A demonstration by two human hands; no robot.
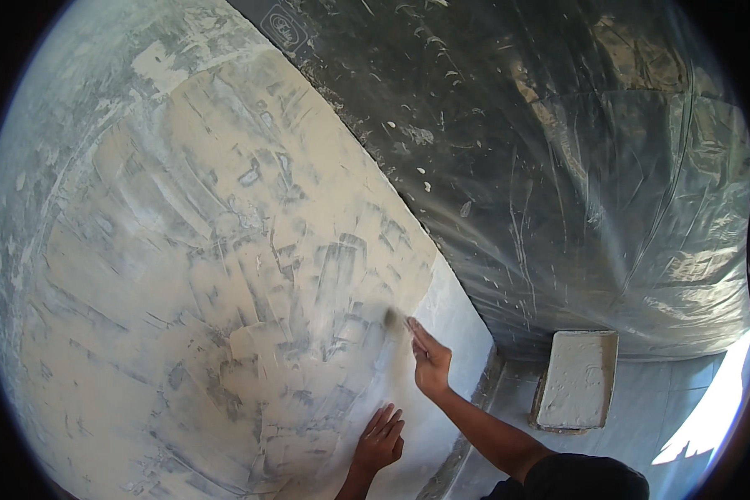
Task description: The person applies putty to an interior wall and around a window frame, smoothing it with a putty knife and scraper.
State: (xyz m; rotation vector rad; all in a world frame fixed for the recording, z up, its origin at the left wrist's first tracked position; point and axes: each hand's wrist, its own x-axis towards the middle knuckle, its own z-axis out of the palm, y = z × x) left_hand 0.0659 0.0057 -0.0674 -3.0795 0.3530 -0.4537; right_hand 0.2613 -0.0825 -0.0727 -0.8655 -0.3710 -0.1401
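Observation:
A broad grey wall [471, 321] with cream-coloured filler [308, 167] spread over it in patchy, straight-edged strokes takes up the left and middle. My right hand [432, 364] is closed round the handle of what looks like a putty knife [393, 318], index finger stretched along it. The tool's small grey end meets the wall near the filler's right side; its exact edge is blurred. Lower and to the left, my left hand [378, 440] rests against the wall with its fingers extended, holding nothing.
Dark plastic sheeting [508, 167], creased and spotted with filler, spreads along the right from the wall's edge. A rectangular tray [612, 367] of pale filler stands on the grey floor [646, 408] at lower right. Bright light falls at the far right.

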